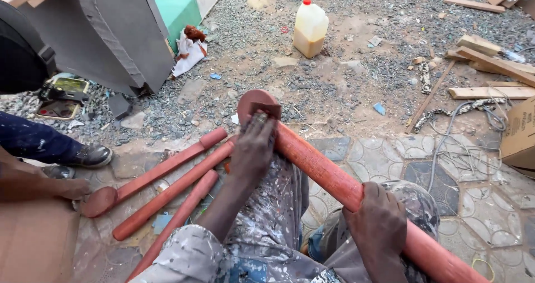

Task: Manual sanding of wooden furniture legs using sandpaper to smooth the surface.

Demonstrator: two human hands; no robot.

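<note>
A long reddish-brown turned wooden pole (323, 166) with a round disc end (253, 102) lies slanted across my lap. My right hand (380, 227) grips the pole near its lower part. My left hand (253, 149) presses a small brown piece of sandpaper (267, 111) against the pole just below the disc. My paint-spattered trousers (273, 216) are under the pole.
Three more reddish poles (173, 191) lie on the patterned floor at left, near another person's shoe (89, 156). A yellowish jug (310, 28) stands on the gravel. Wood offcuts (490, 66), cables (462, 149), a cardboard box (521, 132) and a grey upholstered piece (111, 32) lie around.
</note>
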